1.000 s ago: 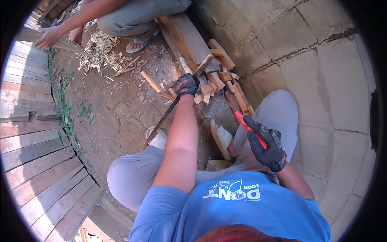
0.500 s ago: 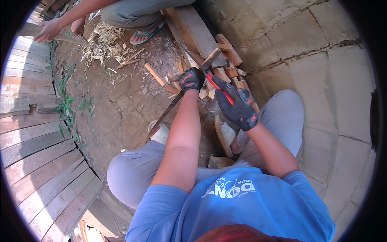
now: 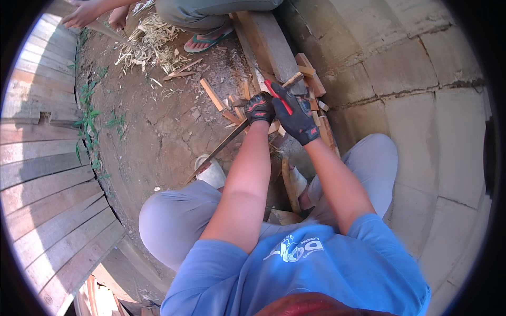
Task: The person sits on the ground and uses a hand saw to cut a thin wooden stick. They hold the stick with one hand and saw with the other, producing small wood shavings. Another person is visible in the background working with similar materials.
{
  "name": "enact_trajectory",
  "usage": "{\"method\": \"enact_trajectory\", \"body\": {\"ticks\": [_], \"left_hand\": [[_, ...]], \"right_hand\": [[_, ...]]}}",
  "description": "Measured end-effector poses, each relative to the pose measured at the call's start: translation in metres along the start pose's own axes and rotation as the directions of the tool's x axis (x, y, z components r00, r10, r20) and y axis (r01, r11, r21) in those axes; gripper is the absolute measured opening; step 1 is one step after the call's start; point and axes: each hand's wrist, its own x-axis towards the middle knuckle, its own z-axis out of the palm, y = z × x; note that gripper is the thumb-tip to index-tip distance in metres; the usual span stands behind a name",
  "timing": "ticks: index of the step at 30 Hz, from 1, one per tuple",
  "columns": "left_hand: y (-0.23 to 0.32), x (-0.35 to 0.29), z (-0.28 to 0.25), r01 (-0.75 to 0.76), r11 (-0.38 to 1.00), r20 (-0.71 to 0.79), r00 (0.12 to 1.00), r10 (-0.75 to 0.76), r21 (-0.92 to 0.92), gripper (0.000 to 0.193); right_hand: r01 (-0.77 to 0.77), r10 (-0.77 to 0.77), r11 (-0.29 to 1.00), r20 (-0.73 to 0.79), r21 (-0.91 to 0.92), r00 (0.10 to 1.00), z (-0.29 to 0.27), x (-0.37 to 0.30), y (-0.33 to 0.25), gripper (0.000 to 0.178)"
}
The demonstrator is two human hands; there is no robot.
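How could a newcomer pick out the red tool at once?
From the grey wall on the right, move left to the gloved right hand beside the scattered wood blocks. That hand holds the red tool, slanting up and left. Its solid red sets it apart from the pale blocks and the black, red-trimmed gloves.

Upside-down white lettering [image 3: 312, 246] on the front of a blue shirt [image 3: 337, 274], red marks [image 3: 314, 130] near black gloves' [image 3: 295, 122] cuff edges, too small to read
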Motion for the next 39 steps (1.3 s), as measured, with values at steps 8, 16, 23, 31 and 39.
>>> {"method": "enact_trajectory", "body": {"ticks": [8,16,23,31,39], "left_hand": [[-0.005,0.004,-0.001,0.107,0.989,0.034,0.994,-0.104,-0.1,0.039],[-0.001,-0.001,0.001,0.085,0.99,-0.005,0.996,-0.086,-0.113,0.032],[-0.006,-0.004,0.006,0.076,0.989,-0.061,0.995,-0.084,-0.124,0.035],[-0.008,0.006,0.008,0.048,0.993,-0.007,0.999,-0.049,-0.112,0.031],[-0.014,0.009,0.01,0.029,0.998,-0.02,0.999,-0.03,-0.062,0.029]], "right_hand": [[-0.102,0.11,0.992,0.123,-0.073,0.986,-0.017,-0.011,-0.017,0.047],[-0.092,0.093,0.996,0.055,-0.013,0.994,-0.01,-0.007,-0.028,0.048],[-0.181,0.205,0.955,0.081,-0.236,0.975,-0.006,0.021,-0.053,0.047],[-0.148,0.189,0.952,0.136,-0.267,0.972,-0.078,-0.082,-0.063,0.042],[-0.391,0.473,0.864,0.248,-0.317,0.845,-0.169,-0.15,-0.173,0.06]]}}
